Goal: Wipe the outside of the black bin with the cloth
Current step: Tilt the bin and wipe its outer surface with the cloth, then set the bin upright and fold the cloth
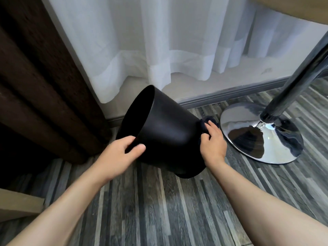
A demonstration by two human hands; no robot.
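The black bin (166, 128) is tilted over, its open mouth turned up and to the left, its base low on the right near the floor. My left hand (122, 153) grips the near rim, thumb outside and fingers inside. My right hand (212, 139) presses a dark cloth (205, 122) against the bin's right side near the base. Most of the cloth is hidden under my fingers and behind the bin.
A chrome table base (262, 132) and its pole (298, 75) stand just right of the bin. White sheer curtains (159, 41) hang behind, a dark brown curtain (35, 77) at the left. Grey wood-pattern floor (159, 201) lies in front. A wooden furniture edge (17, 203) is at the lower left.
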